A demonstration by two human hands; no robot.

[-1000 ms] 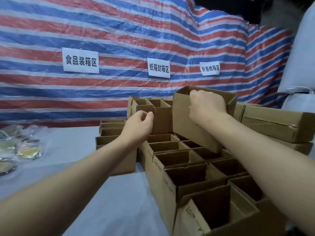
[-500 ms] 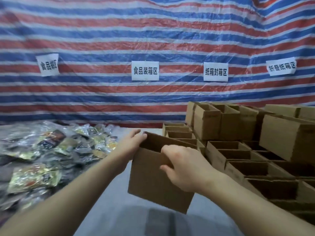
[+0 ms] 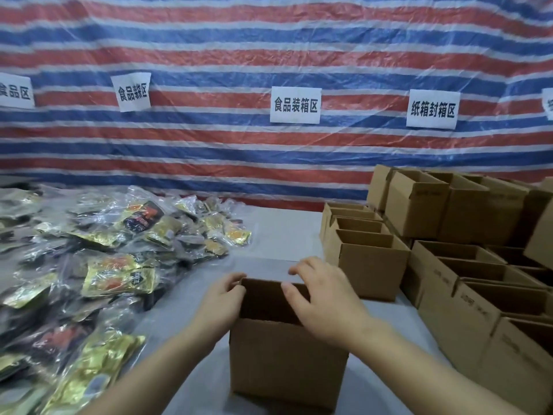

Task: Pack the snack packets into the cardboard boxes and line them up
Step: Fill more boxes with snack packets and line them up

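both hands (image 3: 223, 304) on open box (image 3: 284, 357)

The light is even and rather dim, with a cool cast and only soft, faint shadows beside the cardboard boxes (image 3: 368, 265). Small glints show on the snack packets (image 3: 116, 277). The wide lens bows the striped tarp (image 3: 269, 49) toward the edges, and fine detail looks slightly soft throughout.

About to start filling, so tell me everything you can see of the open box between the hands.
The cardboard box is plain brown corrugated card, upright on the grey table, top open, inside dark, no packets visible. The left hand holds its left rim; the right hand lies over the right rim, fingers spread.
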